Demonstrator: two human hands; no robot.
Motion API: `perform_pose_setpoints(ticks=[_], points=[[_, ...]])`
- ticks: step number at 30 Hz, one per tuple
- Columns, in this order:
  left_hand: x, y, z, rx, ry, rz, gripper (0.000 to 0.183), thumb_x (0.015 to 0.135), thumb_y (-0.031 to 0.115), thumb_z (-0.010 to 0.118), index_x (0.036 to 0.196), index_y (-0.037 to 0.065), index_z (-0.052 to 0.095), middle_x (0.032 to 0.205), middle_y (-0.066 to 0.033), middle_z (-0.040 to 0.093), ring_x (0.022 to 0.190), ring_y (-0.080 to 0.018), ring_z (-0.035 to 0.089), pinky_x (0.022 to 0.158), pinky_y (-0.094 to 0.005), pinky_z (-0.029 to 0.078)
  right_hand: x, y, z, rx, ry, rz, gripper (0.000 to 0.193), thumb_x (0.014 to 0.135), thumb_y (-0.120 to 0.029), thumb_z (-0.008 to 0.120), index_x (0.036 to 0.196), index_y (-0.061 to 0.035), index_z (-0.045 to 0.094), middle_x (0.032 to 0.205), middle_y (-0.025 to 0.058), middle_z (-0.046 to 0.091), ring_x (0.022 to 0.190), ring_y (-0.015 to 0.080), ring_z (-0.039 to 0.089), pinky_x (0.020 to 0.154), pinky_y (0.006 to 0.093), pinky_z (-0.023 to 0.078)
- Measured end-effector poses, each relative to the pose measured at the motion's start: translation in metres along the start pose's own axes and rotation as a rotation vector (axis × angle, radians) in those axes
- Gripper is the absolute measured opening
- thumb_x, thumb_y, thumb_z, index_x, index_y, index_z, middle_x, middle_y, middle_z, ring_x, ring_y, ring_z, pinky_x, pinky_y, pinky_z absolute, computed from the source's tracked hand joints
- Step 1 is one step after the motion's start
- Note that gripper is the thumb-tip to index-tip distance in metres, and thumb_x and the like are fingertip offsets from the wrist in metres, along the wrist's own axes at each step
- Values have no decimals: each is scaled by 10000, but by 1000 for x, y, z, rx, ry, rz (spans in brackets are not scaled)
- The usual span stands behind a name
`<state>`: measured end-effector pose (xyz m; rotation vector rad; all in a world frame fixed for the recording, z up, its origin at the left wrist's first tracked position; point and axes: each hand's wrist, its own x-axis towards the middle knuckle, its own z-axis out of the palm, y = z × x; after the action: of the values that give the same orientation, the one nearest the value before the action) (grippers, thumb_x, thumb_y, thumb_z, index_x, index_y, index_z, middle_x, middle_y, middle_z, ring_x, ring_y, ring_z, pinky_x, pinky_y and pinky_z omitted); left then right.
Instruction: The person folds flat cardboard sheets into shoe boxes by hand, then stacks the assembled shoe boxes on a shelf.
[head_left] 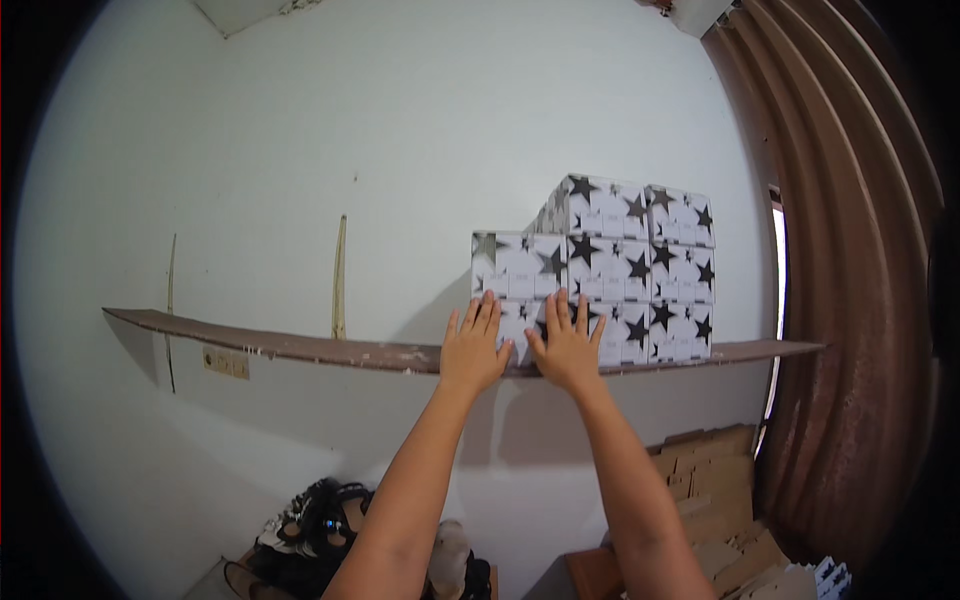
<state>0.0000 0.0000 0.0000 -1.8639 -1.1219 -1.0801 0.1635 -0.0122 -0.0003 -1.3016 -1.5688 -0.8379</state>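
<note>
The low L star-print box (520,320) is sitting on the brown shelf (385,357), straight ahead of the fingers, showing btwn both hands. L hand (472,350) and R hand (568,352) are lying abt. equally near, fingers spread apart, not clamping. A 2nd star-print box (520,264) is resting on top. Long axis is hiding; can't tell.

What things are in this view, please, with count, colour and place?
Wall: one, white, background
Shelf: one, brown, across the wall
Star-patterned boxes: eight visible, white and black, shelf's right half
Vertical strips: two, yellowish, on wall
Outlet plate: one, cream, under shelf, left
Curtain or corrugated panel: one, brown, right
Cardboard sheets: several, brown, lower right
Unclear pile: uncounted, mostly black, lower left
Wooden piece: one, reddish-brown, bottom centre
Forearms: two, bare, bottom
Left hand: one, bare, against boxes
Right hand: one, bare, against boxes
</note>
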Motion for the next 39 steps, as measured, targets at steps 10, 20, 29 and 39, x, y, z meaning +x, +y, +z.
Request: perform_pose_setpoints(ticks=[10, 20, 29, 39], points=[[-153, 100, -4, -177, 22, 141, 376, 807, 204, 546, 1158, 78, 594, 1323, -136, 461, 1282, -293, 357, 1062, -461, 243, -213, 15, -51, -28, -40, 58, 312, 793, -162, 540, 1100, -121, 575, 1093, 73, 585, 1115, 275, 496, 1042, 580, 195], [-396, 279, 42, -672, -424, 392, 381, 821, 232, 548, 1184, 124, 591, 1368, -124, 416, 1309, -284, 320, 1078, -459, 223, -537, 83, -150, -393, -882, 917, 382, 831, -332, 502, 1130, -106, 576, 1050, 135, 639, 1036, 299, 578, 1013, 599, 222], [-520, 464, -10, -1075, -636, 679, 403, 834, 273, 543, 1199, 103, 562, 1341, -149, 429, 1289, -301, 340, 1066, -463, 238, -701, 98, -309, -535, -598, 1269, 252, 795, -257, 519, 912, -106, 684, 863, 145, 669, 822, 312, 641, 758, 435, 493], [-507, 595, -1, -1179, -657, 651, 469, 804, 257, 576, 1231, 73, 516, 1314, -197, 428, 1236, -355, 380, 1030, -467, 280, -753, 183, -372, -480, -249, 1189, 362, 792, -181, 542, 1088, 23, 585, 1130, 209, 553, 1047, 363, 528, 895, 416, 436]])
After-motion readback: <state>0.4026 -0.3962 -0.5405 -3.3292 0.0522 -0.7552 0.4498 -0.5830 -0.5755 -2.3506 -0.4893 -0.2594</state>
